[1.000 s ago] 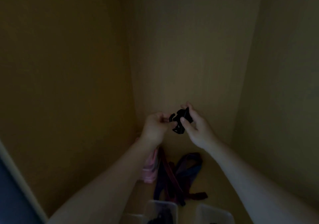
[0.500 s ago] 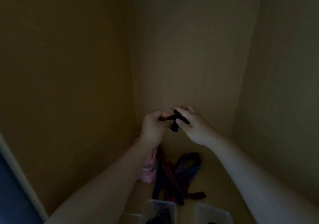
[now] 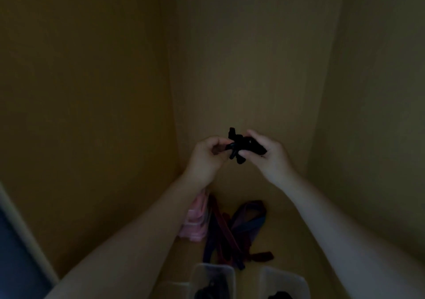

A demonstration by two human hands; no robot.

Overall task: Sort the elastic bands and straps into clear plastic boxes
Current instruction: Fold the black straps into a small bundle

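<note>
Here, left hand [image 3: 205,157] and right hand [image 3: 268,153] pinch the black strap [image 3: 243,145] between them.

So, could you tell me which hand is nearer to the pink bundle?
Left. The left hand is just above the pink bundle in the view, pinching the black strap; the right hand grips that strap farther to the right.
</note>
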